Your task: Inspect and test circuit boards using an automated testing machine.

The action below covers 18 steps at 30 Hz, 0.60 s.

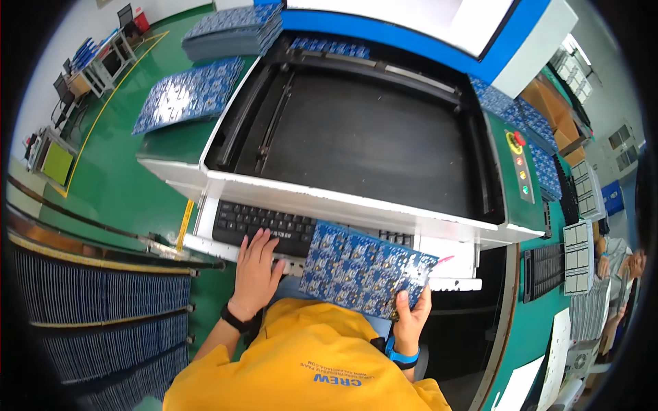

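A blue printed circuit board panel (360, 270) is gripped at its right end by my right hand (412, 312), thumb on top. The panel tilts over my lap and covers part of a black keyboard (257, 225). My left hand (255, 274) lies at the keyboard's left part, its fingers stretched out over the near keys and the thumb apart; it holds nothing. The keyboard sits on a pull-out shelf (449, 264) below a machine with a black bed (370, 130).
Stacked blue boards (233, 31) and a smaller pile (185, 94) stand left of the bed. A red emergency button (519, 139) is on the right panel. Racks of boards (103, 288) fill the lower left. At far right, a person (620, 267) is beside a green bench (534, 329).
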### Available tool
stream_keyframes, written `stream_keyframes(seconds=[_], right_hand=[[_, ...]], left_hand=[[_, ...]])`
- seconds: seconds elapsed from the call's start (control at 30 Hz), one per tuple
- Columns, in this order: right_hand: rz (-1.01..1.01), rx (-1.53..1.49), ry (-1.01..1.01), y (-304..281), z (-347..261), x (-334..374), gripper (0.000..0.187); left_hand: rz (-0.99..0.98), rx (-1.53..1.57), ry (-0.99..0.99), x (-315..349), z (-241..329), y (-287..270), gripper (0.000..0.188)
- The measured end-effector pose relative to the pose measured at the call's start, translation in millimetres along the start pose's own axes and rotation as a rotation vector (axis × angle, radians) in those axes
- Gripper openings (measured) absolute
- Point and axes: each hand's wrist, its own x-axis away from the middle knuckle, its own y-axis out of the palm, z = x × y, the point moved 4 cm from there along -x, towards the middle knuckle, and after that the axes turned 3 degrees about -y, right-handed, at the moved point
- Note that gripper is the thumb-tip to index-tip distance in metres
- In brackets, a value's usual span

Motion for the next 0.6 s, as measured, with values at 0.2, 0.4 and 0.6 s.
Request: stream_keyframes(seconds=[0.2,0.4,0.6], right_hand=[[0.011,-0.026,0.051,6.9,-6.7,-2.8,0.046],[-0.258,0.383,-0.062,1.6,-13.5,-23.2,0.037],[-0.184,1.574,-0.494,-91.6,-15.7,-96.4,0.025]], left_hand=[[-0.104,0.763,-0.135,-30.1,29.1,-21.1,0.034],[-0.358,1.159,-0.480,-21.4,37.4,8.9,0.033],[-0.099,1.378,-0.617,-24.8,51.6,2.9,0.033]])
